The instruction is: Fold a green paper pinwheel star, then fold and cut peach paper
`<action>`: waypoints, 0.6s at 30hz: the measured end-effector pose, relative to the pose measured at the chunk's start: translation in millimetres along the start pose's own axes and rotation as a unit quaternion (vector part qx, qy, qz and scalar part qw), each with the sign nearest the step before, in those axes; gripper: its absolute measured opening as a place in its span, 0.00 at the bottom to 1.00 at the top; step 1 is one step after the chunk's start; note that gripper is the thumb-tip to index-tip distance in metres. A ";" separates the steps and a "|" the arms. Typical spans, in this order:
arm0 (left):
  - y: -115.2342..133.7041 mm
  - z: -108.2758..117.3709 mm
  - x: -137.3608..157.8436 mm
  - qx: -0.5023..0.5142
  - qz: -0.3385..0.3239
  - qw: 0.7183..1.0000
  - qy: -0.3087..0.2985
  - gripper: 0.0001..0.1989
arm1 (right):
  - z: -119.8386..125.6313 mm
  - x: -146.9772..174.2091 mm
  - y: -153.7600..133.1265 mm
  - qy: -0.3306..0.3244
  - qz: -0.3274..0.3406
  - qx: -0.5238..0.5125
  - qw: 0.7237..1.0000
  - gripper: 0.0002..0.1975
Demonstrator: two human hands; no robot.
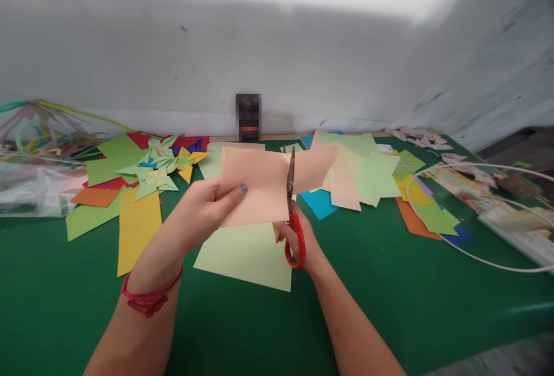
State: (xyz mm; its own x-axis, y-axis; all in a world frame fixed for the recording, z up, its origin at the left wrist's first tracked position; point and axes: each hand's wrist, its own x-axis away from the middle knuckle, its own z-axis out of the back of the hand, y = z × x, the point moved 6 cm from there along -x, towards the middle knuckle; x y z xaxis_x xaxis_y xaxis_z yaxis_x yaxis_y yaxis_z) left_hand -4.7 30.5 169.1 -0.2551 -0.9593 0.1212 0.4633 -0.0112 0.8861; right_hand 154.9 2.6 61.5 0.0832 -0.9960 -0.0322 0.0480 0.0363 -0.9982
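Observation:
My left hand (216,208) pinches the left side of a peach sheet of paper (255,182), thumb on top and fingers behind it. In my right hand (305,237) are scissors with red handles (298,243), fingers around the loops. The dark blades point away from me and stand across the paper, with a slit running up along them. To the right of the blades, the paper's other part (314,165) bends upward and off to the side. Under both hands a pale green sheet (251,254) lies on the table.
Folded paper stars (158,165) and coloured sheets (138,226) lie at left, beside a clear plastic bag (47,188). More sheets (376,174) spread at right. A white cable (459,257) loops near a power strip (519,237). A blurred dark object (248,116) stands against the wall.

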 end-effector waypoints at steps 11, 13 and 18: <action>-0.8 -10.4 1.7 -0.095 -0.041 0.995 -0.009 0.16 | 4.1 1.3 2.4 0.037 -0.020 -0.020 0.999 0.12; 0.5 -11.5 2.8 -0.111 -0.055 0.992 -0.003 0.16 | 3.7 2.1 1.0 0.033 -0.014 -0.027 0.999 0.12; 8.9 -4.3 7.2 -0.159 -0.117 0.974 0.108 0.16 | -3.2 2.0 0.3 -0.019 -0.031 -0.065 0.997 0.16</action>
State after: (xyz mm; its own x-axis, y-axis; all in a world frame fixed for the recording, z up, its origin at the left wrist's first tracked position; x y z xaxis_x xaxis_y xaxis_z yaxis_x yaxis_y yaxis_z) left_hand 1.3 22.2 176.0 -0.2165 -0.9568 -0.1940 0.6626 -0.2899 0.6906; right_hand 151.9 0.4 61.0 0.1224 -0.9921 0.0289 -0.0752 -0.0383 -0.9964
